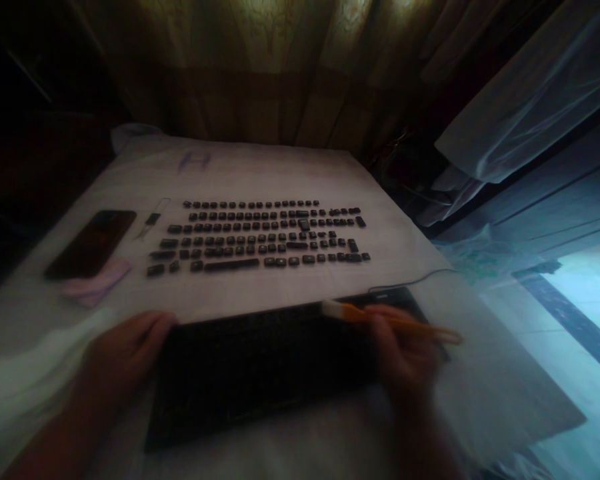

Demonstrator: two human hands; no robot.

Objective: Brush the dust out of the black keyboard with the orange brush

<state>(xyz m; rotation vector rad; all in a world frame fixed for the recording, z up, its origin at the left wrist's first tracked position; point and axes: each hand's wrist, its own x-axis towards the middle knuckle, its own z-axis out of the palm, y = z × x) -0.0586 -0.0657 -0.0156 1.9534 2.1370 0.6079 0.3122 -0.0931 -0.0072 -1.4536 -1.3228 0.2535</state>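
A black keyboard base [270,367] lies slightly tilted on the pale tabletop, its surface dark and blurred. My left hand [125,350] is at its upper left corner, fingers pressed together on the edge. Over the right part of the base, my right hand [405,347] grips an orange-handled brush [353,312], whose pale bristles point left over the upper edge of the base. Beyond the base, loose black keycaps [240,239] are laid out in several rows, with a long bar-shaped keycap [231,265] in the nearest row.
A dark phone [93,244] lies at the left, touching a pink cloth [97,283]. A small black item with a loop [153,218] is beside it. A cable [413,281] runs from the base toward the right edge of the table [505,387]. Curtains hang behind.
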